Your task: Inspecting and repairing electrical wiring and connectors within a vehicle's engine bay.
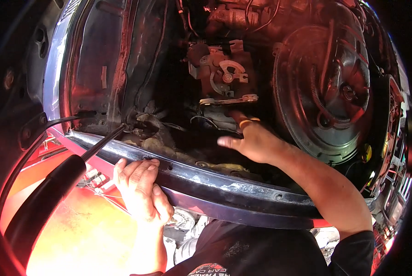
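Observation:
My left hand has its fingers curled over the painted body edge of a vehicle's open bay. Farther right, my right hand reaches down into the bay with the thumb stretched out and apart. Its forward finger points into shade, and the remaining fingers are largely hidden; I see no tool in it. Just beyond that finger lies a flat metal bar with rounded ends. It sits below a metal bracket with curved parts. Whether the finger touches anything there, I cannot tell.
A black gas strut rises on the left, near my left hand. On the right is a large round dark housing with a ribbed hose. Cables run through the shaded bay. An orange surface lies below left.

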